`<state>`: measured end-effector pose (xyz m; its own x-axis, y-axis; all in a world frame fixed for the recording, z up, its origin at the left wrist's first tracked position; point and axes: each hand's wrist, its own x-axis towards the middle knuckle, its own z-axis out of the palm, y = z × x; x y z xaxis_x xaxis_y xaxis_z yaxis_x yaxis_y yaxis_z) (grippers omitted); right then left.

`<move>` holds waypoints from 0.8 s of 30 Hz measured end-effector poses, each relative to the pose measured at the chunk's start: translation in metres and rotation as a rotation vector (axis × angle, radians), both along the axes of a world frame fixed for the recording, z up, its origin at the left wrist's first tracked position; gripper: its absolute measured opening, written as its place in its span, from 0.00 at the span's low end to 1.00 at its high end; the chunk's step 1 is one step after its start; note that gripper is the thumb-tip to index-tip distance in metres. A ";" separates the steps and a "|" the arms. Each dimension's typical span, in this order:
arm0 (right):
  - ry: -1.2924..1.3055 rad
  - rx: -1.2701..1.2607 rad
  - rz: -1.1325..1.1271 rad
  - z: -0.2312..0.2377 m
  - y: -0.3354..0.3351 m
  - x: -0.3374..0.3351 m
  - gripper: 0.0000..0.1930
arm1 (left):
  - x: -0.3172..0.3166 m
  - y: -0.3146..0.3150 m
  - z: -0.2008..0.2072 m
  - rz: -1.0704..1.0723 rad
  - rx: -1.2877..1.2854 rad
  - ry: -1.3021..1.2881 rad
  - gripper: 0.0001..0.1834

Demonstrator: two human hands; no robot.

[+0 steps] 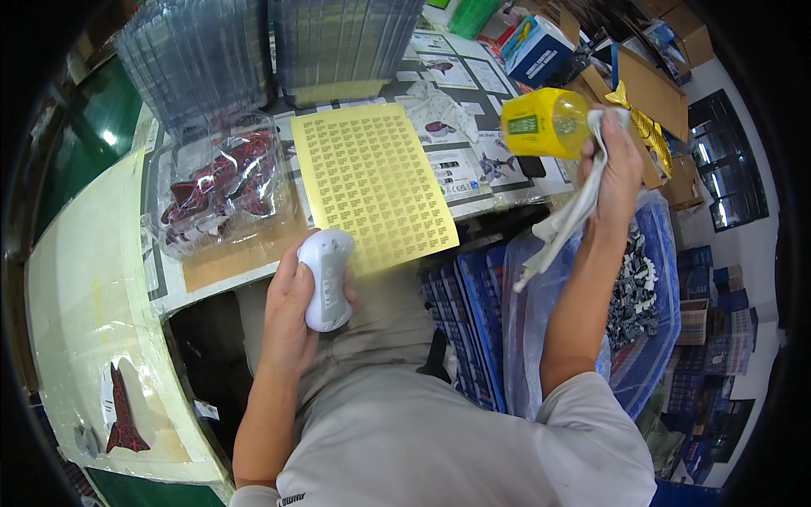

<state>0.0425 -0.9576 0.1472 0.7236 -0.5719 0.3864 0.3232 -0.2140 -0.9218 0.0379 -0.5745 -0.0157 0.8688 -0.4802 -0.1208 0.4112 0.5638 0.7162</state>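
The left hand (289, 297) curled its fingers round a white handheld device (326, 281), probably light, stiff and best held by its sides, while the right hand (619, 166) clasped a soft-looking cloth (564, 230) and a yellow bottle (541, 124) jutting left of its fingers.

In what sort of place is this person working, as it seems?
Probably a small packing or assembly workshop: there are a yellow sheet of repeated labels, tall stacks of clear plastic packaging, and a heap of patterned grey pieces.

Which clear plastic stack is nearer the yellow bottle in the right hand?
The right stack; the left stack stands farther from the bottle, behind the red-black pieces.
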 end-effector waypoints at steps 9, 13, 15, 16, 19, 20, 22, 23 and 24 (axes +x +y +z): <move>0.249 0.481 0.232 -0.053 -0.085 0.087 0.15 | 0.000 -0.007 0.001 0.006 0.057 -0.008 0.37; 0.220 0.276 0.113 -0.054 -0.070 0.085 0.16 | 0.003 -0.008 0.006 0.000 0.093 -0.019 0.41; 0.047 0.050 -0.053 -0.050 -0.049 0.074 0.17 | 0.004 -0.009 0.010 -0.047 0.139 0.022 0.48; -0.001 0.002 -0.062 -0.047 -0.036 0.065 0.15 | 0.003 -0.010 0.012 -0.041 0.186 0.005 0.49; 0.055 -0.048 -0.082 -0.046 0.016 0.024 0.13 | 0.004 -0.016 0.016 -0.050 0.293 -0.041 0.52; 0.180 -0.019 -0.052 -0.049 0.035 0.010 0.13 | 0.004 -0.018 0.017 -0.059 0.308 -0.063 0.53; 0.188 -0.135 0.272 -0.066 0.079 -0.016 0.13 | 0.005 -0.021 0.018 -0.070 0.409 -0.121 0.54; 0.203 -0.250 0.386 -0.074 0.098 -0.024 0.11 | 0.005 -0.023 0.018 -0.073 0.449 -0.153 0.54; 0.308 -0.277 0.505 -0.079 0.113 -0.033 0.10 | 0.004 -0.024 0.018 -0.081 0.460 -0.177 0.54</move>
